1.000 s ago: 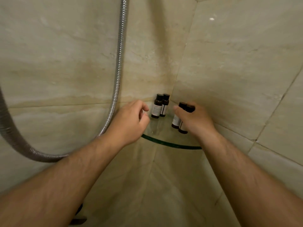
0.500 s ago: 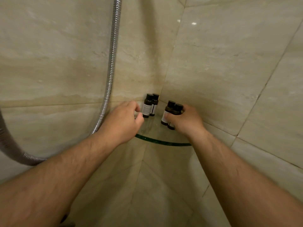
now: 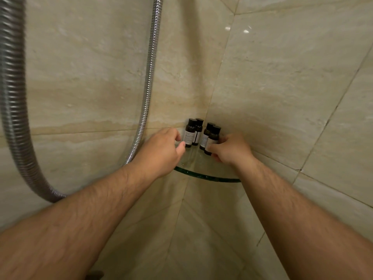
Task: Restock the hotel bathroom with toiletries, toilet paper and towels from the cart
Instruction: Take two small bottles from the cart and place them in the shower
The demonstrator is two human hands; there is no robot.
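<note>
Several small dark toiletry bottles with white labels stand in two pairs on a glass corner shelf (image 3: 203,175) in the shower. My left hand (image 3: 161,150) pinches the front bottle of the left pair (image 3: 189,132) with thumb and fingers. My right hand (image 3: 230,150) grips the front bottle of the right pair (image 3: 213,138) from the right side. The rear bottles (image 3: 198,128) stand close to the tiled corner, partly hidden by the front ones.
A metal shower hose (image 3: 148,77) hangs down the left wall and loops back up at the far left (image 3: 12,98). Beige marble tiles (image 3: 282,87) form both walls that meet behind the shelf.
My right hand has slid its pair of bottles left toward the corner, closer to the other pair. My left hand has closed its fingers on the left front bottle.
</note>
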